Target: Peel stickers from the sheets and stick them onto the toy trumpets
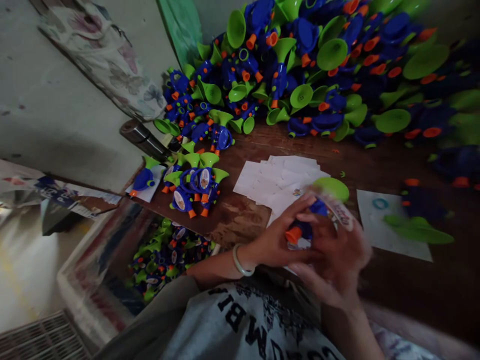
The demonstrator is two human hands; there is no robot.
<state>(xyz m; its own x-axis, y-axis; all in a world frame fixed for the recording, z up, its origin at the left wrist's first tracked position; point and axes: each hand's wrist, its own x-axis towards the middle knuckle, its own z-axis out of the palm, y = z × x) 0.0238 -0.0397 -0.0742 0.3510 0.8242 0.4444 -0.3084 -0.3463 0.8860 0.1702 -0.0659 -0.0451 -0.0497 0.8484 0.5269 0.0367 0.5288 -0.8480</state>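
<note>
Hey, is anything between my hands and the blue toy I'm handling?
Nothing obvious: the left hand grips the blue toy, the right hand close by. A blurred label shows at the right hand; whether it's between, I can't tell.

metallic flask [140, 136] near the wall [48, 120], floral cloth [123, 70], green sheet [183, 30], slatted grate [41, 341] at lower left

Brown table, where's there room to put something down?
The table is bare between the stickered toys and the white papers. A mostly bare strip lies between papers and toy heap. In front of the sheet at right it looks bare but dark. Crowded: the back, and the middle, where the left hand and right hand surround a toy.
</note>
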